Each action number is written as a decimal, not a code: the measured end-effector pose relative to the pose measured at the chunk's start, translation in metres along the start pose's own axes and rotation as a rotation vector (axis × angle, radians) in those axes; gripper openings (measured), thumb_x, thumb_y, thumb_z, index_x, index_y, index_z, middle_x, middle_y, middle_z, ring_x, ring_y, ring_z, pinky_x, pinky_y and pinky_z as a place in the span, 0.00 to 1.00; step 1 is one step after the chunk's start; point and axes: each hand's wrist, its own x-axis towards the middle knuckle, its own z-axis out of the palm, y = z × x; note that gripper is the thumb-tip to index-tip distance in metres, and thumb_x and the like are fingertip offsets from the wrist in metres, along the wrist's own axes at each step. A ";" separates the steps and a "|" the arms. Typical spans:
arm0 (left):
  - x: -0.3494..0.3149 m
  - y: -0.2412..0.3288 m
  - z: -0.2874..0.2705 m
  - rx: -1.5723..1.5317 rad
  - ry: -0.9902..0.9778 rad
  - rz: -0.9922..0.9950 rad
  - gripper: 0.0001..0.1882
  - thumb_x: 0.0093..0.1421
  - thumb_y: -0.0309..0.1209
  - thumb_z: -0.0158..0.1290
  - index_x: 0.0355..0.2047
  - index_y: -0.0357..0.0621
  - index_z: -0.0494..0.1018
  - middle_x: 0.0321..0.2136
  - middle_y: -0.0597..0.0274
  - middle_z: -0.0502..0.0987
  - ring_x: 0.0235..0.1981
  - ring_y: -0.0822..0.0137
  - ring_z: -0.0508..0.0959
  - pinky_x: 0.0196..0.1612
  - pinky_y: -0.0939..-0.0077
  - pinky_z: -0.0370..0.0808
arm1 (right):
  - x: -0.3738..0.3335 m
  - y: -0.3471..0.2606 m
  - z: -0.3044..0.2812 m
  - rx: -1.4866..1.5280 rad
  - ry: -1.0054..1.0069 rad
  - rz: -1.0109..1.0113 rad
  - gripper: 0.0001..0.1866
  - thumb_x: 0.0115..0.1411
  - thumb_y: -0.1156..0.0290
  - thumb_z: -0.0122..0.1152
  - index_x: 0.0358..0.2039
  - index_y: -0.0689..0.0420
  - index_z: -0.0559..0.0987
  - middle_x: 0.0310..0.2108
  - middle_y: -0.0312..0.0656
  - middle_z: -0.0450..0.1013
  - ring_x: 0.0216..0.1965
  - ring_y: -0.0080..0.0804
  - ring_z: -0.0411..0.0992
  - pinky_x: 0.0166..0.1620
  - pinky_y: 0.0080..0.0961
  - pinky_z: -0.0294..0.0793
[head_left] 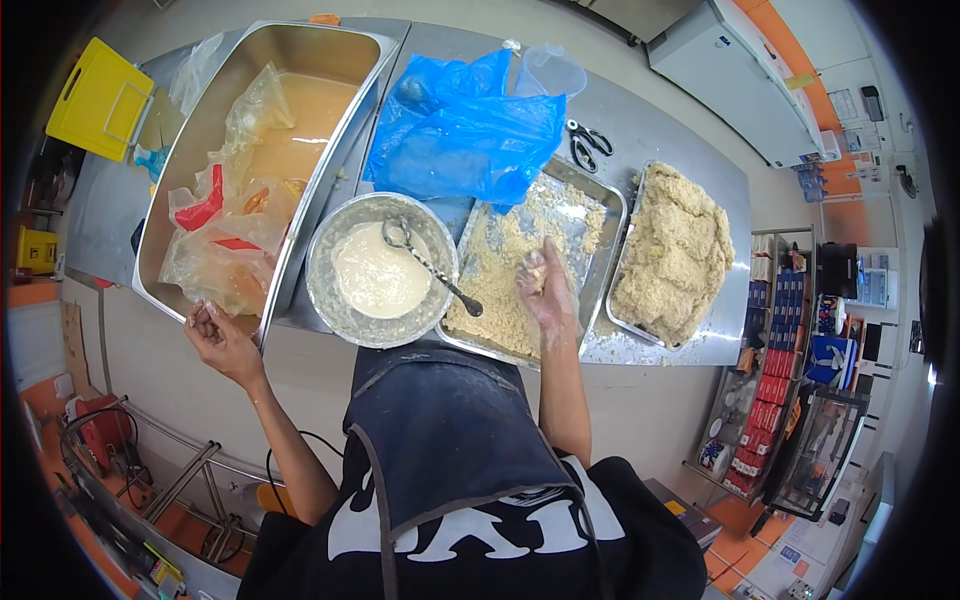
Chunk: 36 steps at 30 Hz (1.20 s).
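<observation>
My left hand (226,345) is at the near corner of a deep steel pan (150,255), its fingers loosely curled, apart and smeared; I see nothing held in them. Crumpled clear plastic bags (225,255) with red parts lie in the pan's cloudy liquid. Over a shallow steel tray (608,235) of pale crumbs (500,300), my right hand (548,290) has its fingers bent in around a small pale bit that I cannot make out. Between the hands stands a steel bowl (325,285) of pale batter (375,275), a twisted-handled utensil (432,268) resting in it.
A blue plastic bag (465,130) covers the far part of the crumb tray. Scissors (587,143) and a clear plastic jug (550,72) lie beyond it. A tray at the right holds crumb-coated pieces (672,255) piled up. A yellow box (97,97) is at far left.
</observation>
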 end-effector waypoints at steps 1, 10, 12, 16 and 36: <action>0.000 -0.002 0.000 0.007 -0.009 0.001 0.10 0.70 0.29 0.51 0.46 0.35 0.69 0.34 0.62 0.75 0.35 0.74 0.74 0.36 0.80 0.74 | -0.010 -0.003 0.011 0.001 0.001 -0.001 0.17 0.68 0.63 0.58 0.52 0.60 0.75 0.27 0.33 0.69 0.22 0.19 0.62 0.23 0.18 0.64; 0.001 -0.002 -0.001 -0.009 -0.030 0.023 0.10 0.70 0.28 0.52 0.47 0.35 0.69 0.32 0.62 0.75 0.32 0.74 0.73 0.36 0.80 0.73 | -0.028 -0.010 0.013 0.336 -0.345 0.027 0.15 0.66 0.72 0.58 0.52 0.60 0.75 0.46 0.52 0.73 0.39 0.43 0.76 0.35 0.21 0.84; 0.001 -0.003 -0.003 -0.002 -0.040 0.026 0.10 0.70 0.28 0.52 0.47 0.35 0.69 0.32 0.62 0.75 0.32 0.74 0.73 0.35 0.80 0.73 | -0.023 -0.006 0.015 0.497 -0.089 0.020 0.24 0.62 0.76 0.62 0.58 0.61 0.69 0.47 0.51 0.72 0.46 0.42 0.76 0.38 0.20 0.85; 0.001 -0.001 0.000 0.019 -0.049 0.055 0.10 0.70 0.28 0.51 0.47 0.35 0.69 0.31 0.61 0.74 0.32 0.73 0.73 0.34 0.79 0.73 | -0.020 -0.005 0.011 0.573 -0.081 -0.078 0.22 0.61 0.80 0.62 0.55 0.61 0.70 0.44 0.49 0.74 0.43 0.37 0.76 0.32 0.17 0.82; 0.001 0.001 0.002 0.011 -0.020 0.048 0.09 0.70 0.27 0.51 0.47 0.35 0.70 0.31 0.61 0.75 0.31 0.74 0.73 0.34 0.79 0.74 | -0.059 -0.020 -0.094 0.054 -0.483 -0.189 0.19 0.67 0.60 0.61 0.52 0.59 0.75 0.40 0.42 0.72 0.35 0.26 0.71 0.36 0.16 0.72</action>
